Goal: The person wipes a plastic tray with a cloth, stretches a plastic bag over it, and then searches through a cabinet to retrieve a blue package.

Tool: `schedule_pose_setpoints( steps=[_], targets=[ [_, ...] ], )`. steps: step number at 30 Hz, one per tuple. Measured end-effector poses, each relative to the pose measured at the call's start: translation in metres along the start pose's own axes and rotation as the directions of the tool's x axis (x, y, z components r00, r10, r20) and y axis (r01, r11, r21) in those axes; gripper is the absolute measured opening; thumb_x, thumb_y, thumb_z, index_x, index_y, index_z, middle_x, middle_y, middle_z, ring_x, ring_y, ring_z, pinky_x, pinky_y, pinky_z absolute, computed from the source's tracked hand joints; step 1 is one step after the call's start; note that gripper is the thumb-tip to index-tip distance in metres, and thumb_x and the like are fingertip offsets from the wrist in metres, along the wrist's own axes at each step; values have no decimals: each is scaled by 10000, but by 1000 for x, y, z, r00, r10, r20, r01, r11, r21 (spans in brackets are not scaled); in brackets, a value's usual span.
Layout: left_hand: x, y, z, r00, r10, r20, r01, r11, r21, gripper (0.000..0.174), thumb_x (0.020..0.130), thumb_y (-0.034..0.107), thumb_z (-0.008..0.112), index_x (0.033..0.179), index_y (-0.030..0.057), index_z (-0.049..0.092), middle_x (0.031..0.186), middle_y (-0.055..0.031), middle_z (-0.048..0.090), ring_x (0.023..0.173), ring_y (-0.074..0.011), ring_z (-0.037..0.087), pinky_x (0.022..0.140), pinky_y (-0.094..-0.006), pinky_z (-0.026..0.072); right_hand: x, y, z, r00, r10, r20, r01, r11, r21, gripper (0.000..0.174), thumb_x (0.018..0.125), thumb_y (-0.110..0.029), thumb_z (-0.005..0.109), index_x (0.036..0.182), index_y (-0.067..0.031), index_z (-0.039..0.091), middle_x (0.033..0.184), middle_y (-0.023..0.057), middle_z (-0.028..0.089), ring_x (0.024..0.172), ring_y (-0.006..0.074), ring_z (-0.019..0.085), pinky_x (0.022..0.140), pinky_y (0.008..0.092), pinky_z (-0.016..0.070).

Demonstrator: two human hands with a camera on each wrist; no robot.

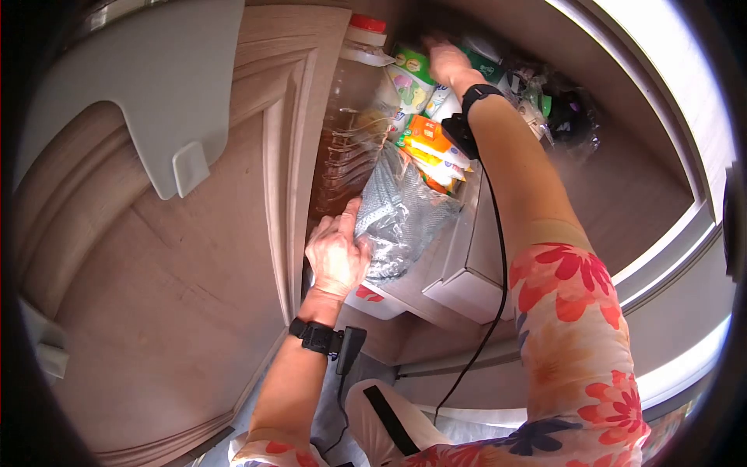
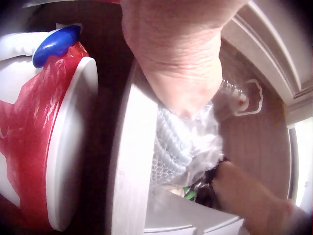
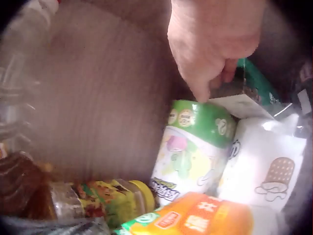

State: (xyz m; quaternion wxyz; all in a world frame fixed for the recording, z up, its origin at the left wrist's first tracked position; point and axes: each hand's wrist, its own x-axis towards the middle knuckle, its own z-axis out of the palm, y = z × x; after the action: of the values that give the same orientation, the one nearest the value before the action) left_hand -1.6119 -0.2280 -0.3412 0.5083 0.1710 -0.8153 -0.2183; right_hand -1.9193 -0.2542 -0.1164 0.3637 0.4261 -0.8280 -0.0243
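My left hand (image 1: 338,253) holds the left edge of a clear plastic bag (image 1: 405,226) with grey-blue textured material inside. In the left wrist view the same bag (image 2: 195,142) shows below the heel of the hand, which hides the fingers. Deep in the cupboard, my right hand (image 1: 453,66) reaches over a green-and-white canister (image 1: 412,82). One fingertip points down right at the canister's top rim in the right wrist view. A white pack with a biscuit drawing (image 3: 266,166) stands beside it. Orange packets (image 1: 428,140) lie in front.
A large ribbed clear bottle with a red cap (image 1: 366,31) stands left, by the wooden door (image 1: 194,257). A yellow-lidded jar (image 3: 117,200) lies near it. White boxes (image 1: 471,292) sit at the front edge; dark bagged items (image 1: 572,117) lie right. A cable (image 1: 498,233) hangs from the right wrist.
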Motion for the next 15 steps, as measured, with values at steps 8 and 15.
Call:
schedule_pose_setpoints(
  steps=[8, 15],
  targets=[
    [0, 1, -3, 1000, -26, 11, 26, 1000, -17, 507, 640, 88, 560, 1146, 71, 556, 750, -127, 610, 716, -290, 564, 703, -383, 487, -6, -8, -11, 997, -34, -75, 50, 976, 213, 562, 709, -124, 610, 1258, -134, 487, 1304, 139, 460, 1184, 306, 455, 1001, 358, 377],
    [-1, 1, -2, 998, -42, 41, 42, 999, 9, 513, 655, 93, 581, 1166, 85, 540, 813, -137, 619, 763, -295, 571, 729, -383, 484, -35, -19, -51, 997, -7, 72, -13, 963, 270, 394, 709, -182, 590, 1092, -93, 615, 1060, 151, 619, 1024, 315, 567, 914, 358, 440]
  ],
)
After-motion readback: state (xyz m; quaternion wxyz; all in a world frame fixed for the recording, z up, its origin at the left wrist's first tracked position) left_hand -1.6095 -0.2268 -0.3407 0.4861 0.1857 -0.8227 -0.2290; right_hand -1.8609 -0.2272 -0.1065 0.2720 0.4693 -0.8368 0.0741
